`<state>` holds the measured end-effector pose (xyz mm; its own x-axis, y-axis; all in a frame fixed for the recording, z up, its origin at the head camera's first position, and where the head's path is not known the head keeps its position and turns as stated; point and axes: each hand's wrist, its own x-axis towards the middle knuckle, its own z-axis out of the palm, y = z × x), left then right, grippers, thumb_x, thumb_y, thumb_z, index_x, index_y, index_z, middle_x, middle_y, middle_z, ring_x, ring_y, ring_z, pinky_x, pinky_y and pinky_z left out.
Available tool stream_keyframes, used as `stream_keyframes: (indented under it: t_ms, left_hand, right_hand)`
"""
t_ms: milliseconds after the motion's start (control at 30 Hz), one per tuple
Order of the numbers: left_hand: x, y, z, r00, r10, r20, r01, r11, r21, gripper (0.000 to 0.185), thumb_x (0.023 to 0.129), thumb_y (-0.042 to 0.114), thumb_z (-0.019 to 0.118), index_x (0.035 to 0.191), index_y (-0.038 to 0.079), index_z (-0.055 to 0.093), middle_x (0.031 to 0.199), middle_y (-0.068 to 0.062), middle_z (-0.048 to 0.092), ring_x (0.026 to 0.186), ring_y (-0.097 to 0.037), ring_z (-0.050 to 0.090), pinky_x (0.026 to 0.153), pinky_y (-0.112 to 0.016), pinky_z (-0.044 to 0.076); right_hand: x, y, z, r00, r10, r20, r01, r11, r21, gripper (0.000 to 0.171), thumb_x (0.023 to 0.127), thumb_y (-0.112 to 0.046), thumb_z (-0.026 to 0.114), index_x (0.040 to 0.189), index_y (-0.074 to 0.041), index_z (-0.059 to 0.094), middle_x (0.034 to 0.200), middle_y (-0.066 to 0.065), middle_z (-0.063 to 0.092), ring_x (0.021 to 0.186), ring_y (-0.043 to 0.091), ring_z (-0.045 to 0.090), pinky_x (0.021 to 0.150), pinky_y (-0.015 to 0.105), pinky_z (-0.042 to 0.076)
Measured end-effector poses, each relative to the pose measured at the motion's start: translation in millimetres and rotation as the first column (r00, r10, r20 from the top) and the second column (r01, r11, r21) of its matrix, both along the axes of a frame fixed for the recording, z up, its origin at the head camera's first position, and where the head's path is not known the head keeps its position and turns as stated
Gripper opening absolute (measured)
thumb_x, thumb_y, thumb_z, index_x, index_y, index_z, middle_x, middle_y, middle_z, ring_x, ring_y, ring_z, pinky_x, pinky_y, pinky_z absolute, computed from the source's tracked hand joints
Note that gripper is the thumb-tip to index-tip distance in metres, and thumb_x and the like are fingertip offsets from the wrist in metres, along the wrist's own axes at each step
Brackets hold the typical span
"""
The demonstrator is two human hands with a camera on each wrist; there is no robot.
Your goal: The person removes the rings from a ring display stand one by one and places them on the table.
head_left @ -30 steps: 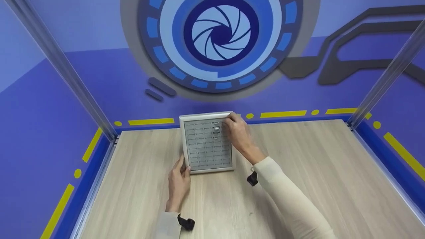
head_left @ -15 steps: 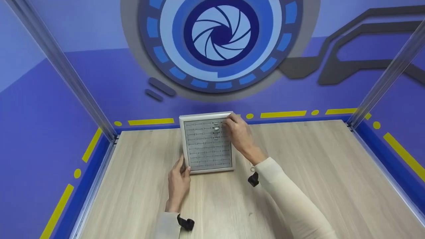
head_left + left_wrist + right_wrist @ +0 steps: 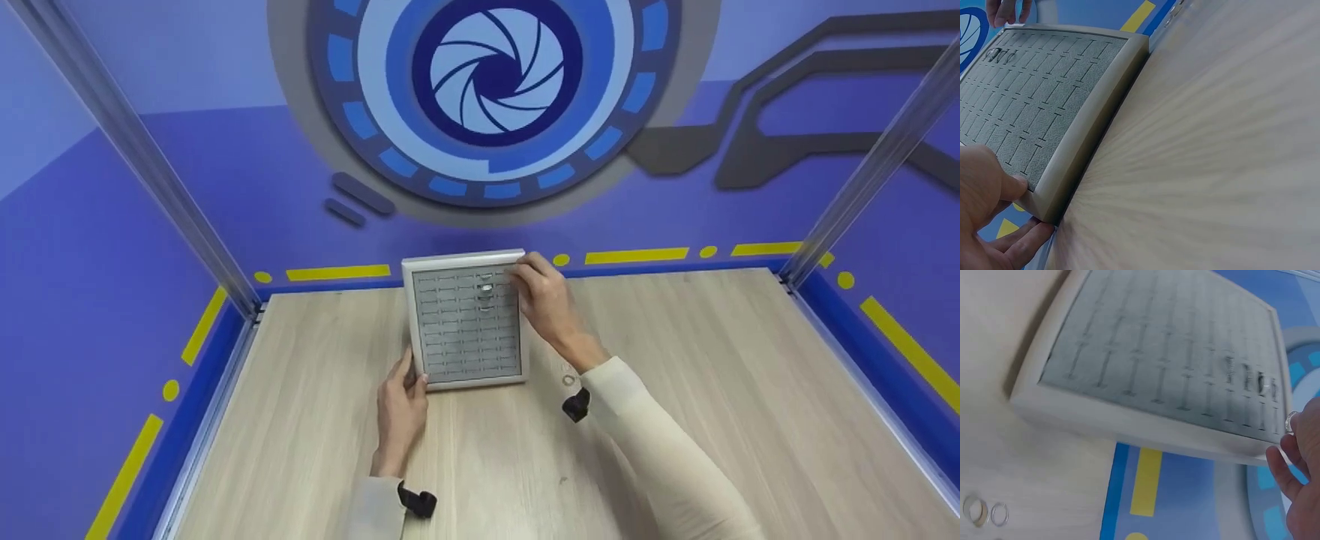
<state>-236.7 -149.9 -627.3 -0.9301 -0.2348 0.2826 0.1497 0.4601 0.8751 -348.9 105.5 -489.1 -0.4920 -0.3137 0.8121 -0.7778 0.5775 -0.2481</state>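
A ring display tray (image 3: 465, 384) with a pale frame and slotted grey foam lies at the table's far middle. A few rings (image 3: 486, 289) stand in slots near its far right. My left hand (image 3: 412, 375) grips the tray's near left corner; in the left wrist view the thumb (image 3: 1013, 185) lies on the frame (image 3: 1089, 129) with fingers under it. At the tray's far right corner, my right hand (image 3: 525, 276) holds a small silver ring (image 3: 1290, 421) at its fingertips, beside the frame (image 3: 1129, 424).
Two loose rings (image 3: 568, 379) lie on the wooden table (image 3: 712, 360) just right of the tray, seen also as loose rings (image 3: 982, 511) in the right wrist view. Blue walls and metal posts (image 3: 862, 195) close in the table's back and sides.
My right hand has drawn slightly right, from over the foam slots to the tray's right edge. The left hand keeps its hold on the corner.
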Motion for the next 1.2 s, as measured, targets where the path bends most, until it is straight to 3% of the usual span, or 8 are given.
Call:
stream_keyframes:
  t_ms: [233,467,667,800,1200]
  left_hand:
    - [0.7,-0.2,1.1,1.0,-0.016,0.005,0.016,1.0,0.006,0.062,0.102,-0.005,0.066,0.16,-0.005,0.043,0.153,-0.026,0.056,0.136,-0.039,0.062,0.106,-0.035,0.061]
    - [0.1,-0.3,3.1,1.0,-0.016,-0.001,0.016,1.0,0.002,0.063,0.102,-0.005,0.066,0.16,-0.004,0.043,0.154,-0.026,0.056,0.136,-0.038,0.062,0.108,-0.036,0.06]
    - [-0.4,0.4,2.7,1.0,0.0,-0.009,0.0,1.0,-0.006,0.062,0.1,-0.006,0.068,0.158,-0.005,0.045,0.151,-0.026,0.058,0.134,-0.039,0.064,0.106,-0.035,0.06]
    - [0.1,1.1,2.4,1.0,0.005,-0.011,-0.005,1.0,-0.008,0.062,0.1,-0.006,0.068,0.158,-0.004,0.046,0.151,-0.026,0.058,0.134,-0.039,0.063,0.106,-0.035,0.06]
    - [5.5,0.9,3.2,1.0,-0.01,0.014,0.01,1.0,0.01,0.064,0.102,-0.005,0.065,0.161,-0.001,0.042,0.157,-0.025,0.053,0.139,-0.038,0.06,0.108,-0.034,0.059]
  right_hand:
    - [5.4,10.0,5.8,0.999,0.032,-0.003,-0.032,0.999,-0.034,0.008,0.097,0.009,0.071,0.099,0.003,0.076,0.102,0.013,0.068,0.092,0.027,0.071,0.079,0.035,0.067]
    - [11.5,20.1,8.9,1.0,0.013,0.006,-0.013,1.0,0.006,0.01,0.103,0.002,0.067,0.101,0.002,0.077,0.101,0.012,0.068,0.089,0.026,0.071,0.075,0.033,0.066]
    - [18.3,32.0,8.1,1.0,0.01,-0.012,-0.01,0.999,0.039,0.008,0.101,0.003,0.069,0.102,0.001,0.077,0.102,0.013,0.069,0.088,0.024,0.07,0.075,0.03,0.065]
    - [22.3,40.2,3.9,1.0,0.012,-0.015,-0.011,0.999,0.04,0.007,0.099,0.005,0.071,0.101,0.001,0.077,0.103,0.012,0.068,0.089,0.024,0.072,0.077,0.029,0.066]
    - [33.1,62.6,-20.6,0.997,0.055,0.053,-0.058,0.997,0.043,0.008,0.101,0.006,0.068,0.1,0.003,0.075,0.101,0.014,0.068,0.083,0.023,0.069,0.066,0.029,0.063]
